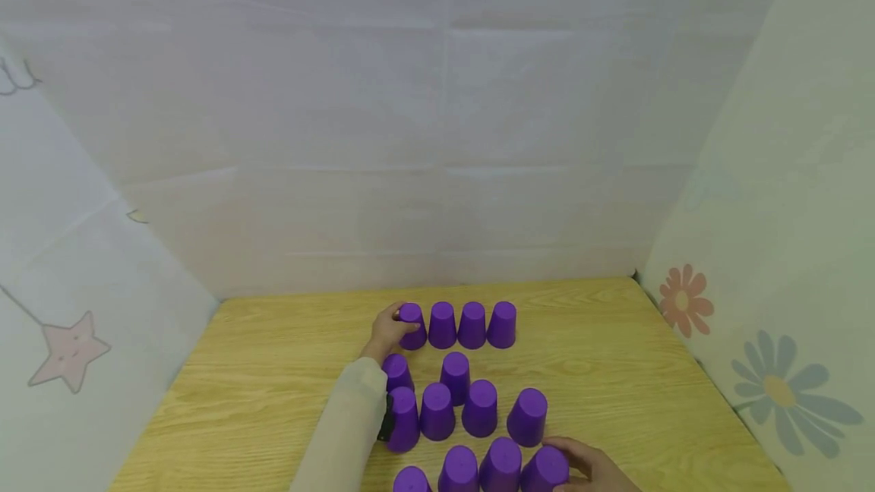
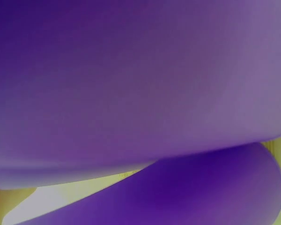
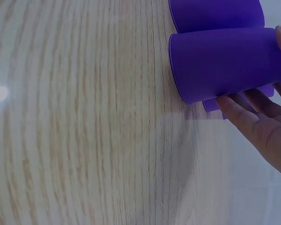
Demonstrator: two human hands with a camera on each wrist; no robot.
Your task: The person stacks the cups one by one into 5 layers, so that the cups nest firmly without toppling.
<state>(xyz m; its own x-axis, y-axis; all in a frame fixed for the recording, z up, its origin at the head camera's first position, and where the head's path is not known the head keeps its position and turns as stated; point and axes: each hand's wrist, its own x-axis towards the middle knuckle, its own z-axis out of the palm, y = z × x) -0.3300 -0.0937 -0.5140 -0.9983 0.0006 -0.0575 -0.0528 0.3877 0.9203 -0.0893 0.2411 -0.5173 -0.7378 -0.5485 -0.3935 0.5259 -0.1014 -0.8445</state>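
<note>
Purple plastic cups stand upside down in rows on the wooden table. At the back row's left end, my left hand [image 1: 386, 329] grips the outermost cup [image 1: 411, 315], its thumb across the near side. My right hand [image 1: 589, 468] holds the right-end cup [image 1: 545, 469] of the nearest row. In the right wrist view, the thumb and fingers lie on opposite sides of that cup [image 3: 227, 63]. A purple cup surface [image 2: 140, 84] very close to the camera fills most of the left wrist view and hides the left hand; another cup [image 2: 192, 192] shows below it.
Three more cups stand right of my left hand, including a middle one [image 1: 472, 325]. Between the back and front rows are several others, such as a lone right-hand cup [image 1: 527, 417]. My left forearm [image 1: 345, 424] passes close beside cups. White sheets [image 1: 437, 135] enclose the wooden table [image 1: 273, 340].
</note>
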